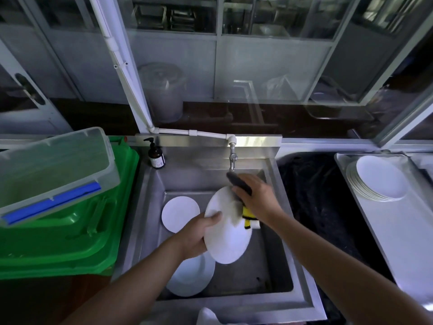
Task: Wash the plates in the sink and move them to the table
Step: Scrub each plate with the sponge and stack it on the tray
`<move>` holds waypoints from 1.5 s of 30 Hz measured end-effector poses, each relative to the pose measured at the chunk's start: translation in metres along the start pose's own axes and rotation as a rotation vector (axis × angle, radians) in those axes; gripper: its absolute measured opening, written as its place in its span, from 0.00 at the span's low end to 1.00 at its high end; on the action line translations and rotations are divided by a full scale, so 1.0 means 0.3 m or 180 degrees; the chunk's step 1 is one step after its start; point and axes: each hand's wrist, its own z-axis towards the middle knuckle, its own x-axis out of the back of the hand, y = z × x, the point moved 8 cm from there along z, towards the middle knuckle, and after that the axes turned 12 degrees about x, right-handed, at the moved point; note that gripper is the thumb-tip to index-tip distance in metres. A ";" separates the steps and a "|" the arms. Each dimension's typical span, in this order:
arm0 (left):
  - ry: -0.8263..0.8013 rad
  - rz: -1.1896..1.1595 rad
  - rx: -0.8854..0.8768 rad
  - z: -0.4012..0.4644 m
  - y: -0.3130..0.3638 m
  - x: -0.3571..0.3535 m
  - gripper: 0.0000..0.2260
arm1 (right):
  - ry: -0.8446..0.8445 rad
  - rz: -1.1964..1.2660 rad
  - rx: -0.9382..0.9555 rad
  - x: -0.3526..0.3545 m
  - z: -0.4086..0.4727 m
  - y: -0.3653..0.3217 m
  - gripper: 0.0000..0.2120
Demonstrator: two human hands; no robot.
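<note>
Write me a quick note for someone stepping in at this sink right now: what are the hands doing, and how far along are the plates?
Left hand grips the tilted plate over the sink. Right hand holds a dark sponge against its upper edge, below the tap.
Two more plates wait in the sink: one at the back left, one at the front.
A stack of plates already sits on the table to the right.
Left: finish this plate, wash the other two, move all three over.

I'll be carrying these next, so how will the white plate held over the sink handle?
The plate looks rigid and glossy, so probably slippery while wet. It seems ceramic, likely breakable against the steel sink. The left hand grips only its rim, so it may tilt.
</note>
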 end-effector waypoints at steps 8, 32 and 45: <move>-0.0260 -0.1154 -0.0101 -0.001 0.046 -0.066 0.34 | 0.0459 -0.0386 0.0507 -0.159 -0.068 -0.149 0.15; -0.0085 -0.1838 -0.0337 -0.073 0.093 0.020 0.26 | 0.0253 -0.0295 -0.0249 -0.096 -0.134 0.009 0.18; 0.0258 -0.1221 0.0053 -0.092 0.023 0.017 0.22 | -0.0259 -0.0298 0.0740 -0.224 -0.076 -0.163 0.23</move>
